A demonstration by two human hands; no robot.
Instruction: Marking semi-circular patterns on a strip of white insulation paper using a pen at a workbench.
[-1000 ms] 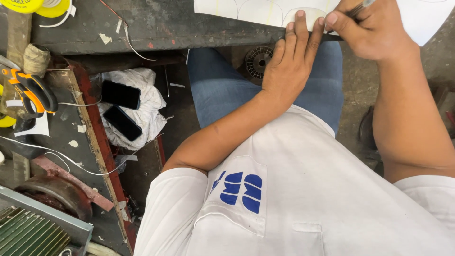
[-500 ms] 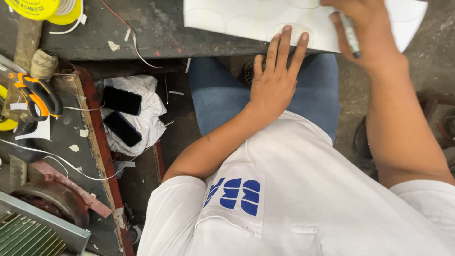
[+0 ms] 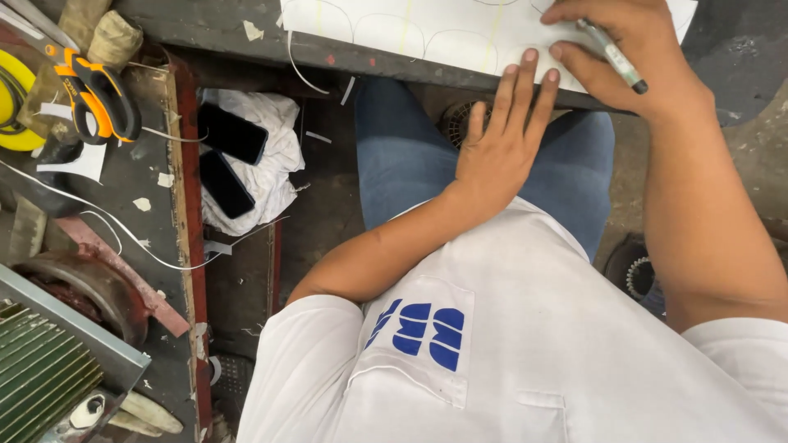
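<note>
**Marking a white sheet at the bench edge**

Head view: the white sheet (image 3: 427, 29) lies flat on the dark workbench (image 3: 205, 33) at twelve o'clock, its near edge along the bench lip, with curved outlines drawn across it. The right hand (image 3: 624, 49), at one o'clock, is closed around a grey marker (image 3: 611, 56) whose dark end points toward four o'clock. The hand rests on the sheet's near right part, probably to steady the strokes. The left hand (image 3: 501, 143), near centre, lies open and flat with fingers spread, holding nothing. Its fingertips reach the sheet's near edge, seemingly pinning the paper so it cannot slide.

At nine o'clock, on a side bench (image 3: 148, 246), orange-handled scissors (image 3: 98, 94) lie beside a yellow roll (image 3: 16, 98), within easy reach. Two dark phones (image 3: 226, 160) sit on a crumpled white cloth (image 3: 263, 139) at ten o'clock, lower down, likely parked clear of the work.
</note>
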